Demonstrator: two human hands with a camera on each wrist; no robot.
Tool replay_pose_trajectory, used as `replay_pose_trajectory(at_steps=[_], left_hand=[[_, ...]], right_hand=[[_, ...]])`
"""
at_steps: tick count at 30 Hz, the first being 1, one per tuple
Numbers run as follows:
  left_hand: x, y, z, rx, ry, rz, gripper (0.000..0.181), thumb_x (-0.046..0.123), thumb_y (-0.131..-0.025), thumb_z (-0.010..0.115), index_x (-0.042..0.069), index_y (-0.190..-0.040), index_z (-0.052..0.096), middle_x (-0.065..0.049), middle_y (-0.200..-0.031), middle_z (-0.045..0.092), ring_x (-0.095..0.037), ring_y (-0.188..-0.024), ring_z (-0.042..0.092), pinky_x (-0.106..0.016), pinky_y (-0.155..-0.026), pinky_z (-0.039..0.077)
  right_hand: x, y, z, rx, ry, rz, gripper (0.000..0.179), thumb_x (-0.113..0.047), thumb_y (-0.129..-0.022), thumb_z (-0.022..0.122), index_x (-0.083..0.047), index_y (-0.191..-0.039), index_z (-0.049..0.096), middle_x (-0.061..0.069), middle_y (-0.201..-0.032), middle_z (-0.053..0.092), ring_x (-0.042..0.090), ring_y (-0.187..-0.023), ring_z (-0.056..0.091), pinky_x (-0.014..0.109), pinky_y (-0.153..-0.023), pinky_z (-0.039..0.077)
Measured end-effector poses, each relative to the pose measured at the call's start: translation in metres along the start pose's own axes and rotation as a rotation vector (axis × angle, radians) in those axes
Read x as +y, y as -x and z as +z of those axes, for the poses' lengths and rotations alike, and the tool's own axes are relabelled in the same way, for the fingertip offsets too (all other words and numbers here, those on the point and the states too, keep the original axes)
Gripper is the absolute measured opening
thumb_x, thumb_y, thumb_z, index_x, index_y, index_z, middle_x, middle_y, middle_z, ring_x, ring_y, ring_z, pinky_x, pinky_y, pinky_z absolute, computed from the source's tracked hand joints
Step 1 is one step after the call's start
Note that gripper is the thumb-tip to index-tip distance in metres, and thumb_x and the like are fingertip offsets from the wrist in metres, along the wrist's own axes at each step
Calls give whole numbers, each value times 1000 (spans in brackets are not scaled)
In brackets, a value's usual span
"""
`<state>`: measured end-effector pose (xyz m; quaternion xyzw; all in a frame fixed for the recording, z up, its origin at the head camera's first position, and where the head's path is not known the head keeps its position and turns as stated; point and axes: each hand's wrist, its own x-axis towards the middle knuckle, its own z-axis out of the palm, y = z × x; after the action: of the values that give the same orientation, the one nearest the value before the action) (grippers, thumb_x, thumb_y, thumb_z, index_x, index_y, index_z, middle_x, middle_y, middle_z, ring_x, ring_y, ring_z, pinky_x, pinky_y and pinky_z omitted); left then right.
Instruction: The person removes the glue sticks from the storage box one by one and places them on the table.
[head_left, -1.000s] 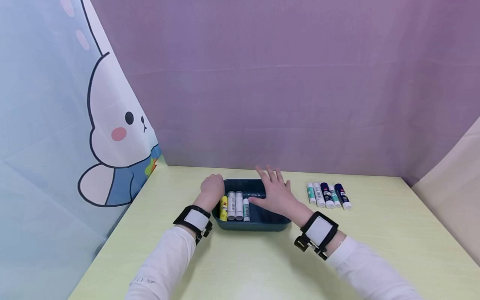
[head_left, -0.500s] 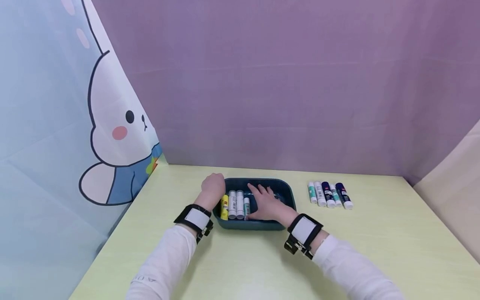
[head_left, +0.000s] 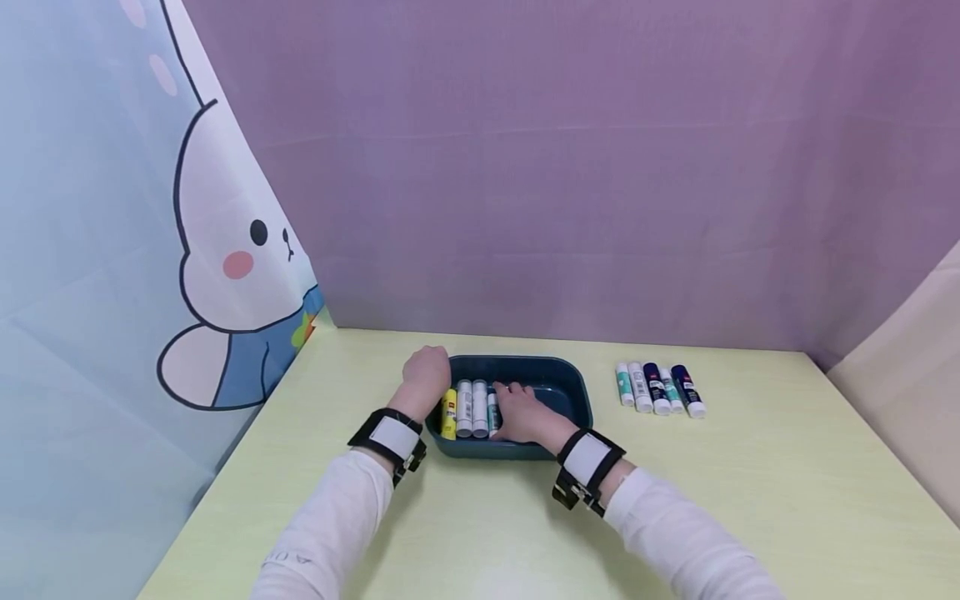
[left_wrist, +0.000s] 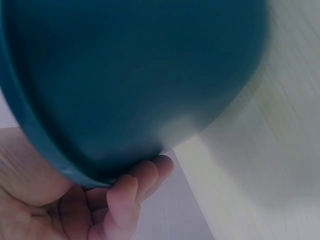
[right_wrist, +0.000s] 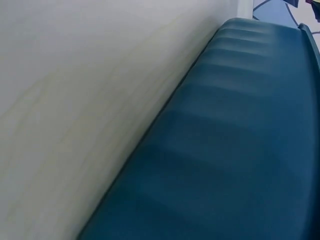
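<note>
A dark teal plastic tray (head_left: 491, 451) stands on the table. My left hand (head_left: 426, 372) holds its left end, fingers bent against the outer wall just under the rim in the left wrist view. Inside the tray a yellow glue stick (head_left: 448, 414), two white ones (head_left: 472, 408) and a shorter teal-and-white one (head_left: 492, 411) lie side by side at the left. My right hand (head_left: 523, 415) reaches in over the front wall and pinches the short teal-and-white glue stick, fingertips at its far end and thumb by its near end. The right wrist view shows only the tray's outer wall (right_wrist: 225, 130).
Several glue sticks (head_left: 656, 389), teal, white and dark blue, lie in a row on the table right of the tray. A purple curtain (head_left: 562, 183) hangs along the table's back edge. A sheet with a cartoon rabbit (head_left: 225, 283) hangs at the left.
My right hand has come down into the tray from above its right half, moved left, and its spread fingers have drawn together at the short glue stick. The left hand has stayed put.
</note>
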<state>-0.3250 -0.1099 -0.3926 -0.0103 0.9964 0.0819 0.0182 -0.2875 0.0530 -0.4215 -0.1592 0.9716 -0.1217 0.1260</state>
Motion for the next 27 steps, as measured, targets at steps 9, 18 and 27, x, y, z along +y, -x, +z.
replay_pose_trajectory(at_steps=[9, 18, 27], left_hand=[[0, 1, 0, 4, 2, 7, 16, 11, -93, 56, 0, -98, 68, -14, -86, 67, -22, -71, 65, -34, -55, 55], [-1, 3, -2, 21, 14, 14, 16, 10, -92, 57, -1, -96, 67, -14, -86, 66, -23, -71, 66, -35, -57, 56], [0, 4, -2, 23, 10, 6, 16, 12, -93, 57, 0, -98, 67, -14, -87, 67, -22, -71, 66, -35, -58, 56]], right_hand=[[-2, -5, 2, -34, -36, 12, 81, -25, -79, 78, -3, -143, 35, 22, -144, 34, 36, -130, 40, 47, -103, 39], [-7, -6, 3, -12, -49, 8, 82, -38, -78, 76, 2, -139, 38, 18, -125, 45, 26, -104, 51, 41, -92, 47], [-12, -8, 4, 13, -109, 26, 63, -19, -80, 76, 5, -129, 44, 17, -115, 47, 23, -93, 51, 39, -85, 50]])
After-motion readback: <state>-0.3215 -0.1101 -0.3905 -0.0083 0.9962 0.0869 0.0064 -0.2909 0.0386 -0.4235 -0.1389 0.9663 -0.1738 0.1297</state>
